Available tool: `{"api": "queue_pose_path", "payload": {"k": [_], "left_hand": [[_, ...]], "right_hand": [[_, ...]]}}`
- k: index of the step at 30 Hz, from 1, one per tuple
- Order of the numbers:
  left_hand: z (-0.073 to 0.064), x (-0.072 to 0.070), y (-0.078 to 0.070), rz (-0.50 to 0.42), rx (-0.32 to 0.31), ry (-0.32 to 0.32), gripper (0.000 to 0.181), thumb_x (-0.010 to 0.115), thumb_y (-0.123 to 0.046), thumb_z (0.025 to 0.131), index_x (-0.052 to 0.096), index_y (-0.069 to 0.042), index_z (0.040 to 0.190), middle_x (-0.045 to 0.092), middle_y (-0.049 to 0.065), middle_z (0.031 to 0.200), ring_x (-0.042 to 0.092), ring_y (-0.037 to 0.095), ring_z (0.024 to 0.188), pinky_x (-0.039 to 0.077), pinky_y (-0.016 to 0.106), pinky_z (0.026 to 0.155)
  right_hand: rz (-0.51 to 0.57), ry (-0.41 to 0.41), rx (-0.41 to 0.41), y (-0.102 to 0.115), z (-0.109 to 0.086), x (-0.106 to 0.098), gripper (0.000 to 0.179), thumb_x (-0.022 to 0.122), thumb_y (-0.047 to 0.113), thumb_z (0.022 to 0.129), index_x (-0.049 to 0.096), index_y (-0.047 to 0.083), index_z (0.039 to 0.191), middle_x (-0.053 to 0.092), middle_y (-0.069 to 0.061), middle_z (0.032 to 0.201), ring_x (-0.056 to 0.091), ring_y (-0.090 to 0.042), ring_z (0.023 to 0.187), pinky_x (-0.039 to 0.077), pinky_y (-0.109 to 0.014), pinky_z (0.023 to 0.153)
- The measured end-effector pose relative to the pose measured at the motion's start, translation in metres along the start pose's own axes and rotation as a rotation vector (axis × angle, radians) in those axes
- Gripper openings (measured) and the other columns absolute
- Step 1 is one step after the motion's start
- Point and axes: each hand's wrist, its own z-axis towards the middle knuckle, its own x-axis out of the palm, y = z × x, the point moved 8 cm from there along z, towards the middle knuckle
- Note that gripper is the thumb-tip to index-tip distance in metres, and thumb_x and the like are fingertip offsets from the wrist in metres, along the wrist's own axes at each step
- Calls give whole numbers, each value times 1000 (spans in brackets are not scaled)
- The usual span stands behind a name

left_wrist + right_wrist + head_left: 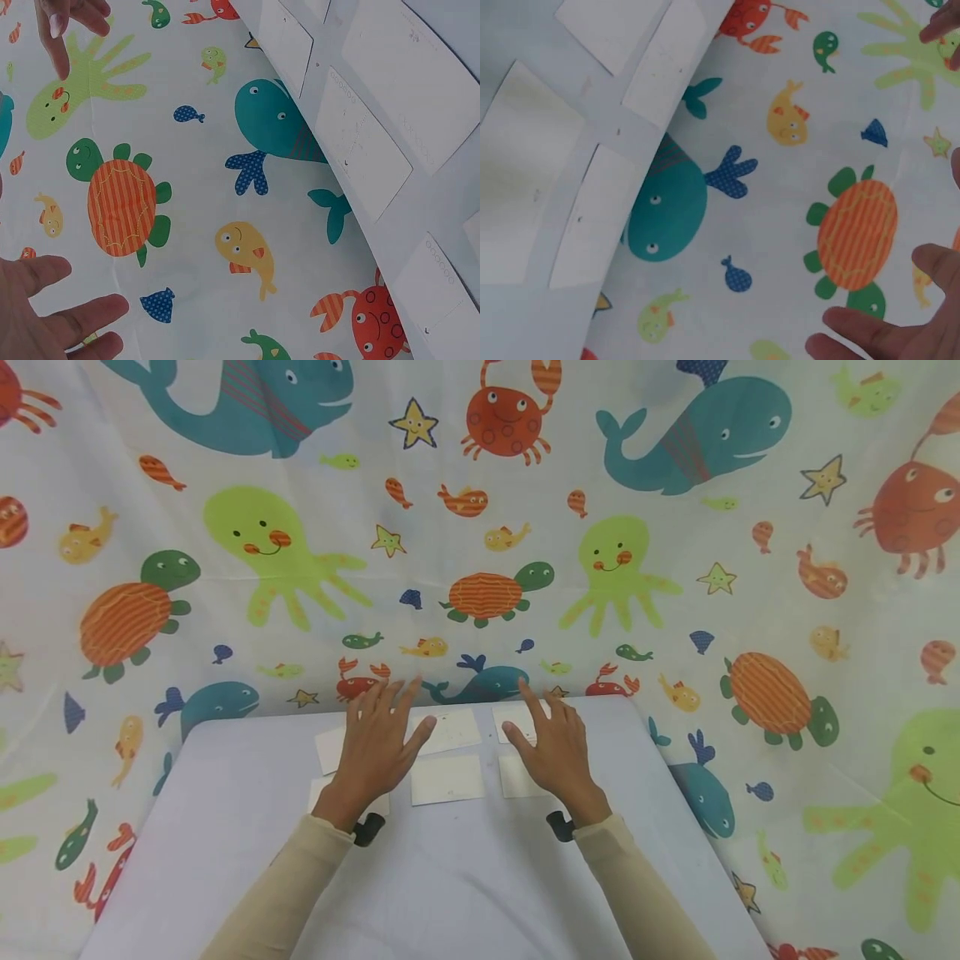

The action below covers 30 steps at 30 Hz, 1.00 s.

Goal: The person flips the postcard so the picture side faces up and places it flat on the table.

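Note:
Several pale rectangular cards lie in two rows on a white table; the near middle card (447, 781) and the back middle card (452, 732) show in full. My left hand (377, 750) hovers over the left cards, fingers spread and partly covering them. Over the right cards is my right hand (557, 752), also with spread fingers, hiding part of the near right card (519, 777). Neither hand holds anything. Faint printed rings and lines mark a card (364, 142) in the left wrist view. Another card (592, 217) looks nearly plain in the right wrist view.
A curtain (420, 560) printed with sea animals hangs behind the table and shows along both its sides. White cloth covers the table (450, 877). A small black device (367, 829) sits at the left wrist, and a similar device (560, 827) at the right.

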Motion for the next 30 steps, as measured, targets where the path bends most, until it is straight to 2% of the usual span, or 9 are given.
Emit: {"api": "queue_pose_path", "payload": {"k": [5,13,17,23,28,30], "left_hand": [[-3,5,3,-38,-9,-45,72,58,-50,105,37,-17,165,54,18,155,42,40,148,31,69,117],[-6,17,7,-56,-39,-57,73,61,-49,105,35,-19,167,56,17,152,45,40,145,39,65,111],[-7,25,9,-35,-42,-46,74,62,-49,104,35,-20,167,56,16,152,44,40,145,41,65,110],[-9,34,10,12,-32,-53,74,67,-48,102,38,-21,165,56,16,152,45,40,145,42,66,110],[-10,42,8,86,-1,-21,74,64,-50,103,38,-20,166,55,19,153,43,40,147,43,65,111],[-11,46,9,91,-8,-5,73,62,-51,104,38,-20,165,55,19,154,42,40,147,43,64,112]], "right_hand": [[21,10,30,-5,-2,5,74,58,54,104,25,39,169,47,-20,163,49,-43,142,40,-66,115],[70,-27,51,-16,-3,8,70,63,49,103,35,38,166,55,-16,157,53,-40,136,44,-64,110],[80,-42,77,-23,-5,10,69,66,47,103,38,38,165,57,-16,154,55,-40,134,44,-64,109],[87,-48,100,-32,-6,16,71,69,46,100,41,34,164,61,-20,145,57,-38,124,50,-59,100],[98,-28,153,-40,-7,21,71,71,45,100,41,35,164,60,-20,144,56,-38,126,51,-60,101],[103,-20,163,-42,-7,22,71,70,45,100,41,35,164,60,-21,144,56,-39,127,51,-61,101]]}}
